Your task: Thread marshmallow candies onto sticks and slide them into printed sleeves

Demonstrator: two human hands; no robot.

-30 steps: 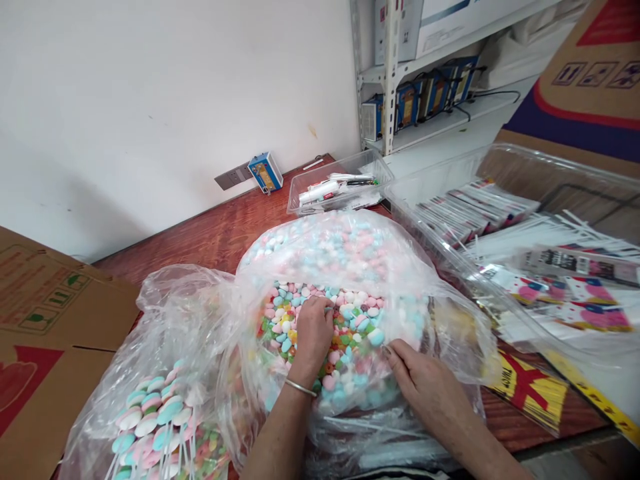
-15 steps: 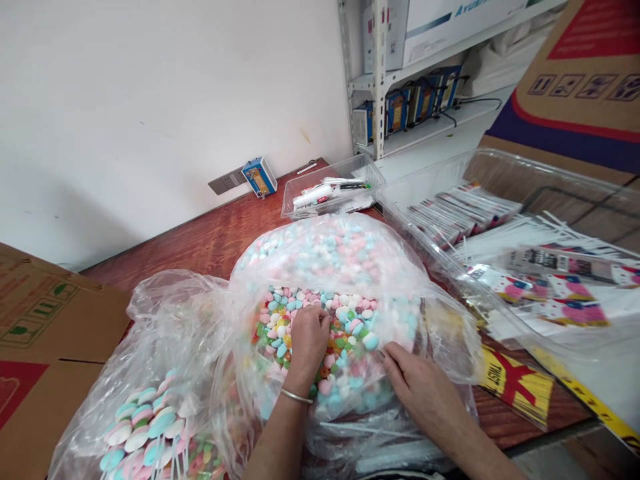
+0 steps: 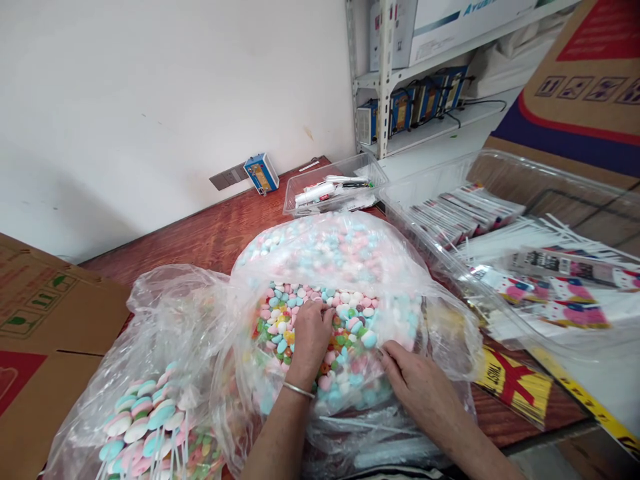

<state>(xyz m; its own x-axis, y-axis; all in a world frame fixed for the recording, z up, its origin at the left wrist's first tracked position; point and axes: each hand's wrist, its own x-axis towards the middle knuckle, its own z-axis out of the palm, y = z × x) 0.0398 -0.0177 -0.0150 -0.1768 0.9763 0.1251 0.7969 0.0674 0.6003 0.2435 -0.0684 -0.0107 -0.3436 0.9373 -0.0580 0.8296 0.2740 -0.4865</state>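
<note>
A large clear plastic bag (image 3: pixel 325 270) full of pastel candies (image 3: pixel 350 303) lies open in front of me, with gummy-looking red, green and yellow pieces mixed in. My left hand (image 3: pixel 311 337), with a bangle on the wrist, is inside the opening among the candies. Its fingers are curled down, and whatever they hold is hidden. At the bag's right edge my right hand (image 3: pixel 407 370) pinches the plastic between thumb and fingers. Left of this bag, another clear bag (image 3: pixel 165 313) holds round pastel lollipops (image 3: pixel 145 413) on white sticks.
Behind the bag stands a small clear tray (image 3: pixel 333 193) with tubes and pens. To the right, a large clear bin (image 3: pixel 435 247) holds white sticks and printed packets. A yellow twist-tie pack (image 3: pixel 515 383) lies near the table edge. Cardboard boxes (image 3: pixel 50 340) flank both sides.
My left hand has shifted very slightly right and up among the candies. My right hand keeps its pinch on the bag edge. The view has moved a little.
</note>
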